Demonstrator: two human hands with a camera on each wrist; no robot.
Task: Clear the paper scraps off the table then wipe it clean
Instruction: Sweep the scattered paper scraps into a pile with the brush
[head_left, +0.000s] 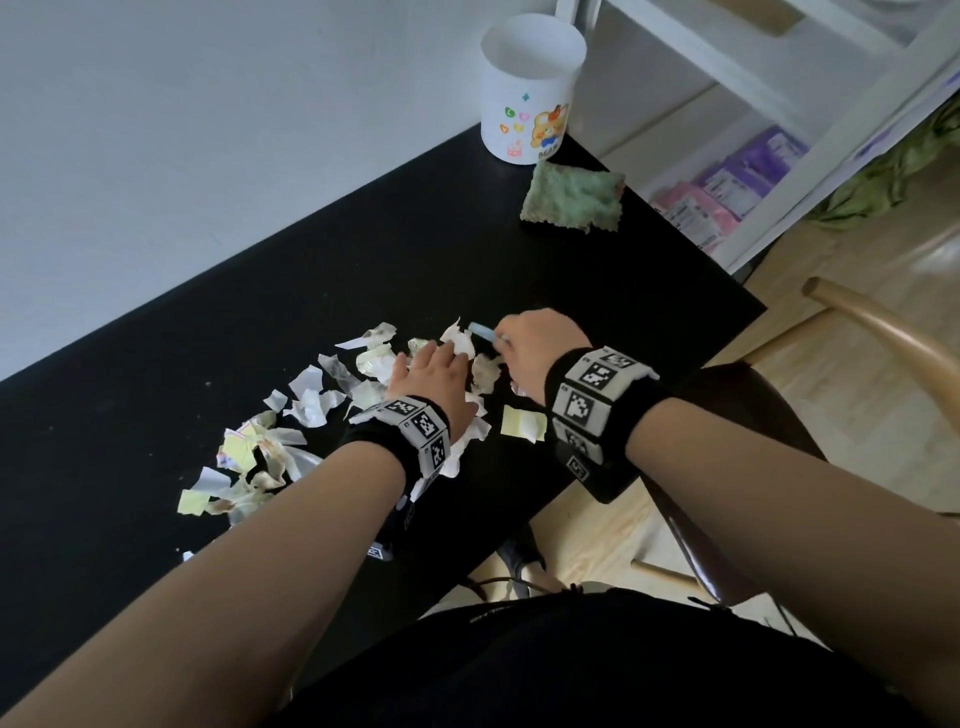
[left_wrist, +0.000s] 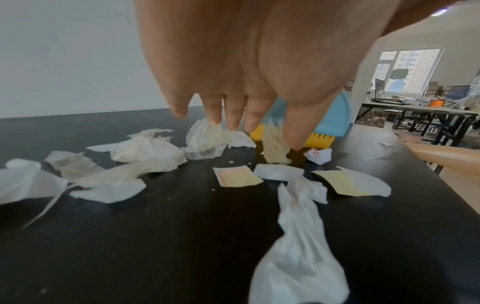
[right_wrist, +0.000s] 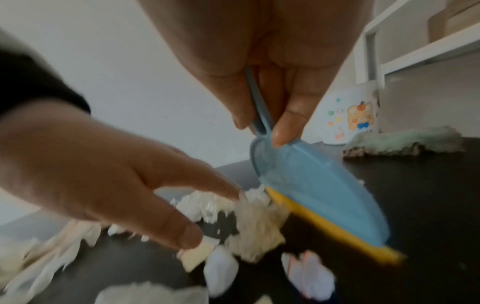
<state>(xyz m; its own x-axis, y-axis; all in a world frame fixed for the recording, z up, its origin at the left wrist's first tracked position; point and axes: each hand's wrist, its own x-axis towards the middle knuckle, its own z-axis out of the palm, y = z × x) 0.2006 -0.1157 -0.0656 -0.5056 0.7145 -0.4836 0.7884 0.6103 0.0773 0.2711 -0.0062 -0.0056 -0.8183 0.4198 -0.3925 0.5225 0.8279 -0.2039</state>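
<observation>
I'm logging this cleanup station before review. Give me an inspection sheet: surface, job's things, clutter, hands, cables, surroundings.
Surface: black table, crumbs among the litter.
Job's things: paper scraps spread across the near half; green cloth lying far right; white bin upright at the far corner.
Clutter: nothing seen beyond the scraps.
Hands: left hand open, fingers straight over the scraps; right hand grips a small blue brush with yellow bristles, at the pile's edge.
Cables: nothing seen.
Surroundings: white shelf, wooden chair, wood floor.
</observation>
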